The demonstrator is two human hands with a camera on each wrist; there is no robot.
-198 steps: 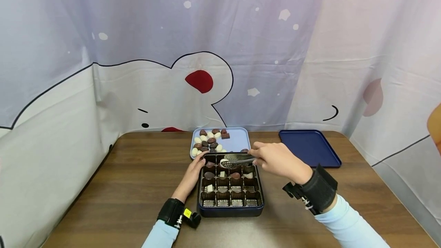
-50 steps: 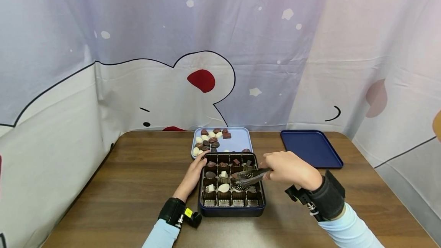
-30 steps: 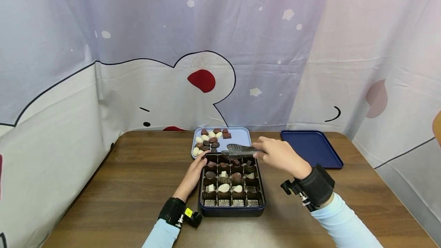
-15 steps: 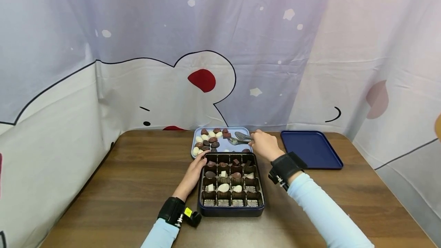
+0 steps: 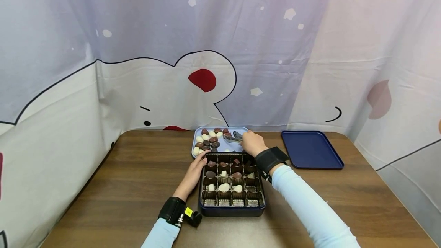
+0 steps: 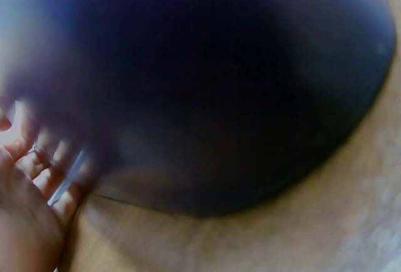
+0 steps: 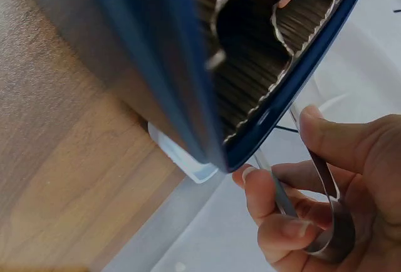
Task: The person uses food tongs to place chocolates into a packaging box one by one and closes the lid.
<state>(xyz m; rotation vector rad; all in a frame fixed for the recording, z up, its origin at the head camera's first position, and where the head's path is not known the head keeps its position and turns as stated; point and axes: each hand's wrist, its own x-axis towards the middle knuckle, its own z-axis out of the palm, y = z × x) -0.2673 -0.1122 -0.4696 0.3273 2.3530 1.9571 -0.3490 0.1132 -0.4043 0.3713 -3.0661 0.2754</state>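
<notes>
My right hand (image 5: 253, 143) grips metal tongs (image 5: 237, 135) over the light blue tray (image 5: 234, 147) behind the box. The tong tips are spread beside the brown chocolates (image 5: 226, 134); contact is too small to tell. In the right wrist view, thumb and fingers curl round the tongs (image 7: 341, 228). My left hand (image 5: 190, 176) rests along the left side of the dark blue chocolate box (image 5: 231, 212), fingers stretched towards its far corner. The box's divided insert holds chocolates in its back three rows, including a white oval chocolate (image 5: 224, 187); the front row shows bare bottoms.
Several white, brown and dark chocolates (image 5: 213, 139) cover the left part of the light blue tray. A dark blue tray (image 5: 311, 149) lies at the back right of the wooden table (image 5: 148, 171). A printed curtain (image 5: 155, 95) hangs behind the table.
Two white chocolates have come to lie in the third row of the box. The right hand has carried the tongs from the box back and over the light blue tray. The left hand has stayed.
</notes>
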